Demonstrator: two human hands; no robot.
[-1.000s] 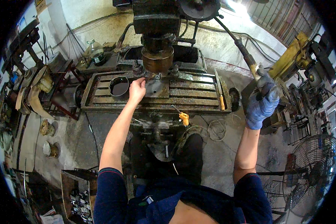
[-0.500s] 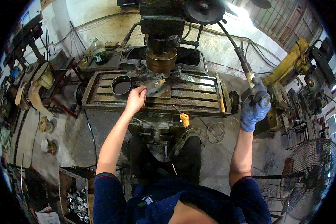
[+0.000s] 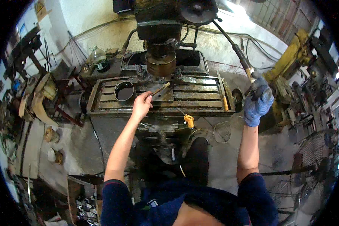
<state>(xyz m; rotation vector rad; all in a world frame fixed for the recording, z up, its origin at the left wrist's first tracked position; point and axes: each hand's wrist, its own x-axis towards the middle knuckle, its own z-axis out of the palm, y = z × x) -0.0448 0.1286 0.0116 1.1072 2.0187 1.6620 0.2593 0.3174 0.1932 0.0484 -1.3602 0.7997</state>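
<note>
I'm pinching the brush (image 3: pixel 160 90) in my left hand (image 3: pixel 141 106) inside the near edge of the milling table (image 3: pixel 205 95), gloved right hand (image 3: pixel 258 102) gripping the lever (image 3: pixel 241 57), risking a snag if the cutter head (image 3: pixel 161 64) drops.

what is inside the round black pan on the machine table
The black pan holds a smooth dark fill, probably liquid. Its bottom is covered, so anything sunk there cannot be seen. The brush in the left hand is outside it.

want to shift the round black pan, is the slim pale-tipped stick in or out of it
Out: the bare left hand holds the stick, its pale tip pointing right, away from the pan.
</note>
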